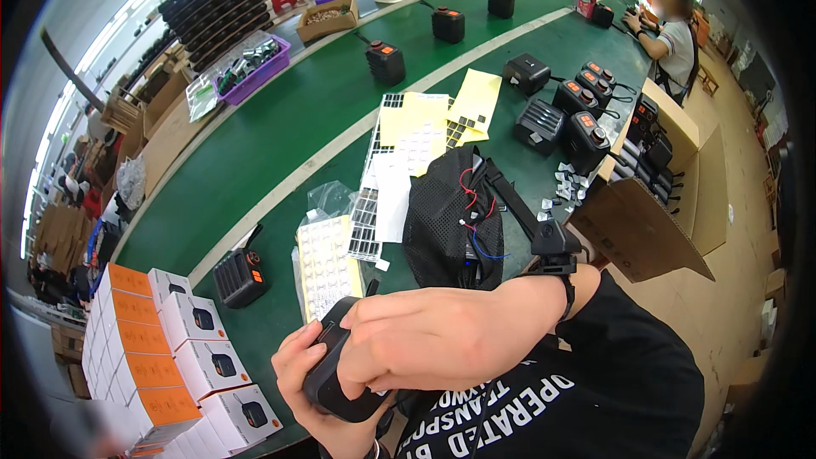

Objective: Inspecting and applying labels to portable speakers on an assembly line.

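- Head view: the black box [333, 391] is at seven o'clock, close to my body.
- My left hand [299, 370] is half closed, gripping the box's side.
- My right hand [425, 331] curls over the box; its fingertips are partly hidden, so I cannot tell if they pinch anything.
- I'd brace firmly with my left, work gently with my right, and avoid the sticker sheet [325, 246] at the box's twelve.
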Motion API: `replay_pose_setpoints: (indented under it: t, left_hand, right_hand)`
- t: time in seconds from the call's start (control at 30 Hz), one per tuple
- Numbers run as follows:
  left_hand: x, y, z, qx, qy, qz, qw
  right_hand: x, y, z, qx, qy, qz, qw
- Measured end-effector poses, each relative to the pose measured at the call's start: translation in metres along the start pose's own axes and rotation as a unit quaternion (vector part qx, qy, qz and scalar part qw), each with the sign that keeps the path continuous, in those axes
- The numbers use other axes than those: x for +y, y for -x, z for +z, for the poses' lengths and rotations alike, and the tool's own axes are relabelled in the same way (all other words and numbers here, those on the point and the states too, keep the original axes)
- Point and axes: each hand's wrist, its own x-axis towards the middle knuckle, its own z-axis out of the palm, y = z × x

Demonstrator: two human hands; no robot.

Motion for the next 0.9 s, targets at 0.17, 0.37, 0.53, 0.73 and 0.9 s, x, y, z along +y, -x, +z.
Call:
replay_pose_setpoints:
  t: [0.17,0.37,0.53,0.73,0.9]
  left_hand:
    - [0.004,-0.002,-0.001,-0.009,-0.068,0.03,0.997]
    - [0.012,-0.006,-0.005,-0.007,-0.121,0.078,0.99]
    - [0.006,-0.004,0.003,0.041,-0.076,0.062,0.994]
    - [0.01,-0.002,0.002,0.035,-0.095,0.087,0.991]
    - [0.009,-0.004,0.0,0.02,-0.155,0.121,0.98]
  right_hand:
    - [-0.003,-0.002,-0.005,-0.025,0.0,0.023,0.999]
    - [0.001,0.0,0.015,0.039,0.21,-0.091,0.973]
    - [0.002,0.006,0.019,0.055,0.197,-0.119,0.972]
    - [0.001,0.008,0.012,0.032,0.136,-0.114,0.984]
    - [0.005,0.003,0.002,0.016,0.063,-0.103,0.993]
